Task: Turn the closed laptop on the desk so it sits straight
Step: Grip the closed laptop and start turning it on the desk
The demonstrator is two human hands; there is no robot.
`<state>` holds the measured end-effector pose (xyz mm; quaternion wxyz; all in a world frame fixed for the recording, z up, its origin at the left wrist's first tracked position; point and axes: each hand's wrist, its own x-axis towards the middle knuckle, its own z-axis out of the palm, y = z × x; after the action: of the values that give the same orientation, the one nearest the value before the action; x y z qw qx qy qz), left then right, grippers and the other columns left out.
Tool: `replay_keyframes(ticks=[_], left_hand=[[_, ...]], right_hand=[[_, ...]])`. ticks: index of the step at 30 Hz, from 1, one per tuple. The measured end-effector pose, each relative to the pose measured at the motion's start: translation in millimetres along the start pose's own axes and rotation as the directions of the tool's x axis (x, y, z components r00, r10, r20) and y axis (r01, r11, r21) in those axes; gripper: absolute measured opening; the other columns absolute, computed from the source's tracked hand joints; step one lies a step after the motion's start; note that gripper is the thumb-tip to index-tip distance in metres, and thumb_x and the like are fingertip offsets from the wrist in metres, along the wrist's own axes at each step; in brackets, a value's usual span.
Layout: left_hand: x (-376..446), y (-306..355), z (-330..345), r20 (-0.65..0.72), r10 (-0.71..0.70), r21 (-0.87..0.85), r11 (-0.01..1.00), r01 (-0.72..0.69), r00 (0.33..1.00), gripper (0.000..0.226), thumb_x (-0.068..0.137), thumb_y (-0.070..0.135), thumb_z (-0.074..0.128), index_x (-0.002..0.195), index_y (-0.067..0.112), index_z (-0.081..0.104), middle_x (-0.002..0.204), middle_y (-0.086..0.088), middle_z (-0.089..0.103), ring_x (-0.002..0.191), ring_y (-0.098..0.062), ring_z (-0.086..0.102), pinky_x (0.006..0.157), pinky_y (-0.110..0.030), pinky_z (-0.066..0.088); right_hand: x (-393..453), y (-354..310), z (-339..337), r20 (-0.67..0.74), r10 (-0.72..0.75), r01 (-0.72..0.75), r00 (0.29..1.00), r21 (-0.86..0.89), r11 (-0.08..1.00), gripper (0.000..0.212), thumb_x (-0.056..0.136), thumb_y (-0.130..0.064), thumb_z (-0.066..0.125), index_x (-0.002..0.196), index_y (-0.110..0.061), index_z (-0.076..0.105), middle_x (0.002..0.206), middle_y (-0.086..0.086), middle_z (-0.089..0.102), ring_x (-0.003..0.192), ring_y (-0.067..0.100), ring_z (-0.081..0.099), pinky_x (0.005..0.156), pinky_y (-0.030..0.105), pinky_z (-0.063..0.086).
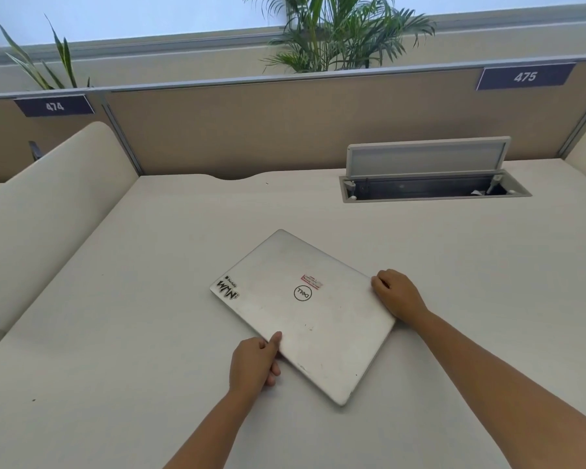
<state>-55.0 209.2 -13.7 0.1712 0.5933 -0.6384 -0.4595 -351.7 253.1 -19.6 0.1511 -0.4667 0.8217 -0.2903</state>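
Note:
A closed silver laptop (301, 313) with stickers on its lid lies flat on the pale desk (115, 333), skewed at an angle to the desk's edges. My left hand (254, 363) grips its near-left long edge, thumb on top of the lid and fingers curled under. At the laptop's right corner my right hand (398, 294) holds the edge, fingers curled over it. Both forearms reach in from the bottom of the view.
An open cable hatch (430, 187) with its lid raised sits in the desk at the back right. A tan partition (251, 130) runs along the back and a cream divider (48, 211) on the left. Plants stand behind the partition.

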Motion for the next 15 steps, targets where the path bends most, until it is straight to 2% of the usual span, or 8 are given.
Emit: replay_keyframes(ticks=[9, 15], left_hand=[[-0.4, 2.5, 1.7, -0.023, -0.018, 0.023, 1.000, 0.019, 1.000, 0.049, 0.089, 0.043, 0.050, 0.051, 0.014, 0.042, 0.031, 0.002, 0.055, 0.025, -0.010, 0.044, 0.031, -0.016, 0.033], [1.0, 3.7, 0.9, -0.015, -0.040, 0.005, 0.999, 0.040, 0.999, 0.047, 0.089, 0.041, 0.050, 0.053, 0.011, 0.043, 0.031, 0.001, 0.055, 0.026, -0.011, 0.044, 0.039, -0.019, 0.036]], right_hand=[[1.7, 2.7, -2.0, 0.025, -0.012, 0.012, 1.000, 0.017, 1.000, 0.036, 0.091, -0.026, 0.045, 0.060, -0.012, 0.032, 0.061, 0.002, 0.037, 0.058, 0.016, 0.036, 0.054, 0.030, 0.027], [0.7, 0.4, -1.1, 0.020, -0.010, 0.010, 1.000, 0.010, 1.000, 0.038, 0.090, -0.026, 0.044, 0.058, -0.014, 0.030, 0.061, 0.002, 0.037, 0.060, 0.018, 0.038, 0.055, 0.030, 0.028]])
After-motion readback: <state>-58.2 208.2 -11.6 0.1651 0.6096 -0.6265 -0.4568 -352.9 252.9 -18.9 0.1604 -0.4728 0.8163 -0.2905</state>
